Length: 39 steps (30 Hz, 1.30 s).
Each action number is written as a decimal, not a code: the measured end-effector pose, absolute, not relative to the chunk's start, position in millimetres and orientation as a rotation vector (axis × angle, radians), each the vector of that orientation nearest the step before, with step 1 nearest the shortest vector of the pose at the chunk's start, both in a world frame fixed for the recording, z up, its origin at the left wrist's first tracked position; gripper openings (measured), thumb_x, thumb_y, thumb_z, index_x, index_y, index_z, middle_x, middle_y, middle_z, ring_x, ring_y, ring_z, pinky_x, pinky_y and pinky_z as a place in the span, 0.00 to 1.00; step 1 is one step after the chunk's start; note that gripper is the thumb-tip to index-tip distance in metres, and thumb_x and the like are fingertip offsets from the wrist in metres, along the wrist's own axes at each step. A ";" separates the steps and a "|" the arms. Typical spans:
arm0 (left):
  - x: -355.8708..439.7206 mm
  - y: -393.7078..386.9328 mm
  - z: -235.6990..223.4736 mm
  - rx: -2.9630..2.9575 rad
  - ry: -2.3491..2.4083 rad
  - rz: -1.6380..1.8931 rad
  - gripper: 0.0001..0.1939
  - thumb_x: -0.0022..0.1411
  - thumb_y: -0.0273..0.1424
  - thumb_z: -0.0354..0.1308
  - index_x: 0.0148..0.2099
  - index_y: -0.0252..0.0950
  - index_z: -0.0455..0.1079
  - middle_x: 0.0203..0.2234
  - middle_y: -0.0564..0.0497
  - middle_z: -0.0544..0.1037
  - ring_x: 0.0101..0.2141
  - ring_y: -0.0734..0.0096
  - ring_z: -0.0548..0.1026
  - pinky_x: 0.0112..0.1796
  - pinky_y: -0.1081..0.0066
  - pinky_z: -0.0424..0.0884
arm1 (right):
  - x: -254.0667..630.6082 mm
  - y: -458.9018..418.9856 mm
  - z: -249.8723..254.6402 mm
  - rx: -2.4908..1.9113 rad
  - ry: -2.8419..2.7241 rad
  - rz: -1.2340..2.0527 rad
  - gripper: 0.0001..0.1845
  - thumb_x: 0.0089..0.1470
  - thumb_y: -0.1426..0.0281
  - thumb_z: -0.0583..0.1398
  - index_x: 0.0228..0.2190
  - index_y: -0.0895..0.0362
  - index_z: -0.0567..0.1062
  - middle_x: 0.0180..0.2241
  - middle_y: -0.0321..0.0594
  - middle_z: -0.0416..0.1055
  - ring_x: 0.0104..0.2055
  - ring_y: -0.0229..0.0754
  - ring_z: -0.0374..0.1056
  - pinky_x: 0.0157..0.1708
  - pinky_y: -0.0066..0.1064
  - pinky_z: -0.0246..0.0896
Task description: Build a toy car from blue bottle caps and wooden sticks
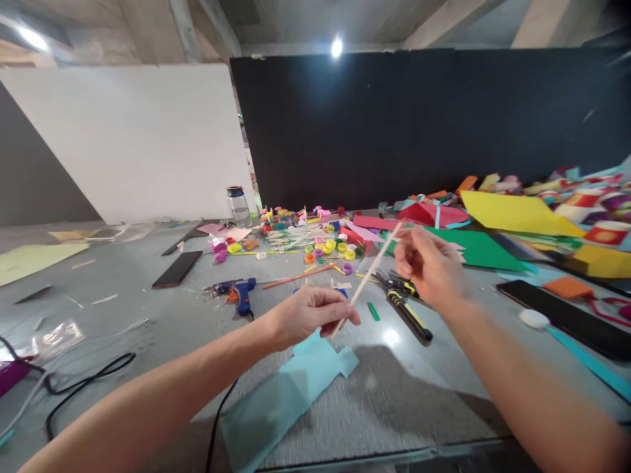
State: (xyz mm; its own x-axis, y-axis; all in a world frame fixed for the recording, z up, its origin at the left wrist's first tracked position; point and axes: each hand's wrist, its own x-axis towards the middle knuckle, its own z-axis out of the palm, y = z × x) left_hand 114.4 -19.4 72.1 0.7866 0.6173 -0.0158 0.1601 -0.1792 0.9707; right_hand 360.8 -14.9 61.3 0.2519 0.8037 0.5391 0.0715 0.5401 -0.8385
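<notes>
My left hand (308,315) pinches the lower end of a thin pale stick (369,274) above the grey table (148,315). My right hand (428,266) has its fingers closed round the stick's upper end, so both hands hold it slanted in the air. Below the hands lies a light blue paper cut-out (290,394). A blue glue gun (239,292) rests to the left of my left hand, and yellow-and-black pliers or cutters (407,309) lie just under my right hand.
Several coloured rings, sticks and scraps (305,240) litter the table's middle. Paper sheets, green (473,246), yellow (517,213) and red (434,213), lie right. Dark phones (177,268) (566,315), a jar (238,203) and a black cable (89,381) are around. A black board stands behind.
</notes>
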 end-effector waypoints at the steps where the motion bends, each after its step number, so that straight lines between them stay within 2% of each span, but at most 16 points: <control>1: 112.3 -17.2 67.9 1.714 0.628 0.506 0.15 0.66 0.38 0.55 0.34 0.33 0.77 0.17 0.56 0.65 0.21 0.77 0.63 0.26 0.73 0.56 | 362.1 -13.4 57.8 -0.938 -1.273 0.579 0.16 0.62 0.54 0.57 0.31 0.52 0.72 0.20 0.31 0.63 0.17 0.33 0.55 0.17 0.29 0.50; 5: 103.2 -4.5 50.7 1.693 0.744 0.755 0.15 0.66 0.39 0.56 0.34 0.33 0.77 0.18 0.55 0.67 0.22 0.76 0.63 0.27 0.72 0.57 | 385.2 -7.0 47.4 -1.193 -1.442 0.393 0.11 0.59 0.60 0.59 0.30 0.53 0.74 0.23 0.32 0.66 0.20 0.35 0.58 0.21 0.30 0.53; 10: 99.3 5.4 40.5 1.646 0.722 0.932 0.12 0.65 0.38 0.57 0.39 0.34 0.75 0.21 0.55 0.69 0.23 0.76 0.64 0.28 0.72 0.60 | 406.1 8.9 39.1 -1.549 -1.881 0.180 0.10 0.55 0.65 0.60 0.26 0.55 0.79 0.30 0.41 0.77 0.34 0.45 0.70 0.35 0.35 0.60; 15: 96.8 5.5 40.1 1.707 0.731 0.920 0.12 0.65 0.38 0.57 0.38 0.34 0.74 0.22 0.55 0.69 0.24 0.75 0.64 0.28 0.72 0.61 | 397.8 9.7 19.1 -1.810 -2.337 0.114 0.08 0.52 0.73 0.62 0.23 0.54 0.79 0.28 0.40 0.79 0.34 0.45 0.73 0.34 0.33 0.58; 18: 95.2 7.2 38.9 1.716 0.726 0.907 0.12 0.65 0.38 0.57 0.38 0.34 0.74 0.23 0.55 0.69 0.24 0.76 0.64 0.27 0.73 0.61 | 400.3 0.3 12.2 -1.956 -2.459 0.027 0.09 0.56 0.75 0.61 0.28 0.54 0.80 0.32 0.40 0.80 0.38 0.45 0.74 0.38 0.34 0.61; 23: 96.8 8.2 39.5 1.700 0.712 0.913 0.11 0.64 0.37 0.57 0.37 0.34 0.75 0.22 0.56 0.69 0.24 0.76 0.64 0.27 0.73 0.61 | 413.1 -2.7 14.0 -2.217 -2.438 -0.131 0.09 0.65 0.67 0.60 0.36 0.59 0.77 0.37 0.40 0.77 0.41 0.42 0.73 0.45 0.41 0.69; 26: 98.2 8.3 39.7 1.710 0.724 0.918 0.12 0.64 0.36 0.56 0.37 0.34 0.75 0.21 0.56 0.68 0.23 0.76 0.64 0.27 0.73 0.62 | 415.3 4.4 16.0 -2.301 -2.377 -0.183 0.11 0.65 0.63 0.60 0.41 0.59 0.76 0.41 0.41 0.76 0.42 0.42 0.74 0.45 0.41 0.71; 31: 94.7 17.3 36.1 1.742 0.787 0.950 0.12 0.66 0.36 0.55 0.41 0.33 0.75 0.20 0.56 0.69 0.24 0.75 0.66 0.27 0.73 0.62 | 407.8 20.9 10.4 -2.238 -2.363 -0.216 0.15 0.65 0.63 0.60 0.50 0.57 0.74 0.50 0.45 0.73 0.48 0.45 0.72 0.48 0.44 0.71; 36: 76.6 40.8 49.9 2.067 0.964 0.940 0.15 0.68 0.38 0.52 0.36 0.35 0.75 0.25 0.53 0.75 0.26 0.73 0.69 0.28 0.73 0.63 | 402.8 27.9 -1.4 -2.156 -2.353 -0.207 0.15 0.65 0.63 0.61 0.48 0.58 0.74 0.48 0.44 0.74 0.45 0.44 0.73 0.45 0.43 0.72; 39: 63.7 66.5 67.5 2.458 1.235 0.796 0.13 0.68 0.37 0.55 0.38 0.37 0.77 0.31 0.50 0.79 0.34 0.66 0.75 0.33 0.71 0.67 | 405.1 22.7 -3.8 -2.056 -2.295 -0.209 0.08 0.65 0.68 0.59 0.40 0.59 0.76 0.41 0.43 0.76 0.41 0.43 0.73 0.42 0.39 0.70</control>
